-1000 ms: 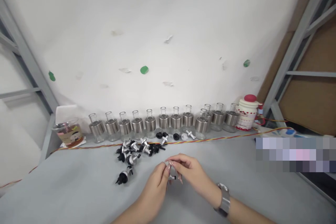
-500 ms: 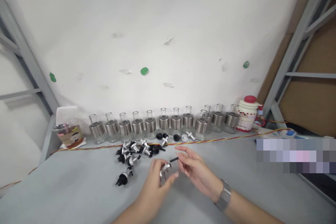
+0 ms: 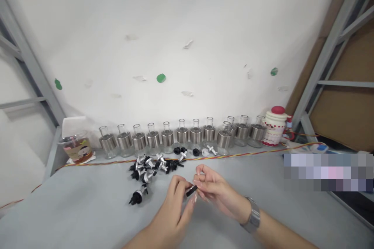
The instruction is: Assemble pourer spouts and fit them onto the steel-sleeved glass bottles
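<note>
My left hand (image 3: 177, 204) is closed around a silver pourer spout, now mostly hidden behind its fingers. My right hand (image 3: 217, 190) pinches a slim black stick-like part (image 3: 191, 191) between thumb and fingertips. The black part lies at the spout, close to my left fingertips; whether the two are joined is not visible. To the left of my hands, a pile of silver-and-black pourers (image 3: 147, 177) lies on the grey table (image 3: 87, 214). One pourer (image 3: 136, 197) lies apart, nearer to me.
Several glass bottles with steel bands (image 3: 167, 138) stand along the wall. Black stoppers (image 3: 196, 151) and a silver spout (image 3: 212, 150) lie before them. A twisted wire (image 3: 248, 155) crosses the table. A drink cup (image 3: 78, 149) stands left, a red-lidded jar (image 3: 274, 128) right.
My right hand has brought the black part left and down against the spout in my left hand. The fingers of both hands have come together; the spout is now more covered.
</note>
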The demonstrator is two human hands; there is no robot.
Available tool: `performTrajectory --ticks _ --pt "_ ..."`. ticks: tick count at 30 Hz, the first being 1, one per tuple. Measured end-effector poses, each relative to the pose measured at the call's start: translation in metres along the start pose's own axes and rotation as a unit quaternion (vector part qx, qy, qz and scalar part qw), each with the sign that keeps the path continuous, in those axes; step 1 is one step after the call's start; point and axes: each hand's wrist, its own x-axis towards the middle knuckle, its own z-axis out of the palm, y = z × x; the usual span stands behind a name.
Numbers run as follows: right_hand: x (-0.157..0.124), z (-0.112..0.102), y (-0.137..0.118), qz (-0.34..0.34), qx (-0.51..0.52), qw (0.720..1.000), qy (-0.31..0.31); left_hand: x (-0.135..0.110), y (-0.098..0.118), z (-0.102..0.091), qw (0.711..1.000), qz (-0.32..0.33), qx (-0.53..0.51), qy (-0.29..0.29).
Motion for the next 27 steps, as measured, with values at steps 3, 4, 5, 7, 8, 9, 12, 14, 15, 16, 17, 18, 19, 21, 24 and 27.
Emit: performTrajectory --ticks 3,4,5,7,8,9,12,14,15,16,17,18,19,21,24,27 --pt "0.001 0.002 0.001 -0.010 -0.009 1.000 0.011 0.000 -0.005 0.001 1.000 0.003 -0.003 0.005" --pt "0.001 0.003 0.002 -0.015 -0.011 1.000 0.013 0.001 -0.007 0.002 1.000 0.003 -0.002 0.009" --pt "0.001 0.003 0.003 -0.020 -0.013 1.000 0.013 0.001 -0.008 0.002 1.000 0.003 0.000 0.013" --pt "0.002 0.004 0.004 -0.029 -0.022 0.999 0.008 0.002 -0.011 0.004 1.000 0.004 0.007 0.017" --pt "0.002 0.004 0.004 -0.034 -0.028 0.999 0.005 0.002 -0.012 0.004 1.000 0.005 0.011 0.018" --pt "0.002 0.004 0.005 -0.040 -0.033 0.999 0.002 0.003 -0.014 0.004 1.000 0.006 0.016 0.022" --pt "0.002 0.003 0.006 -0.060 -0.049 0.997 0.000 0.004 -0.020 0.004 0.999 0.014 0.027 0.039" --pt "0.002 0.003 0.007 -0.067 -0.060 0.996 0.001 0.005 -0.024 0.003 0.998 0.027 0.026 0.045" --pt "0.002 0.003 0.008 -0.068 -0.065 0.996 0.000 0.005 -0.025 0.002 0.998 0.031 0.024 0.045" --pt "0.003 0.003 0.008 -0.070 -0.071 0.995 -0.002 0.006 -0.025 0.002 0.998 0.033 0.022 0.041" --pt "0.003 0.003 0.007 -0.072 -0.079 0.994 -0.006 0.006 -0.025 0.002 0.999 0.029 0.020 0.039" --pt "0.003 0.002 0.007 -0.073 -0.089 0.993 -0.011 0.005 -0.023 0.002 0.999 0.024 0.018 0.036" --pt "0.003 0.002 0.006 -0.074 -0.102 0.992 -0.016 0.005 -0.021 0.002 0.999 0.016 0.013 0.032" --pt "0.002 0.000 0.004 -0.072 -0.137 0.988 -0.024 0.005 -0.015 0.003 1.000 -0.003 -0.007 0.026" --pt "-0.001 -0.003 0.000 -0.056 -0.196 0.979 -0.026 0.004 -0.008 0.005 0.997 -0.043 -0.057 0.021" --pt "-0.004 -0.005 -0.003 -0.036 -0.245 0.969 -0.025 0.004 -0.009 0.006 0.989 -0.090 -0.115 0.017"
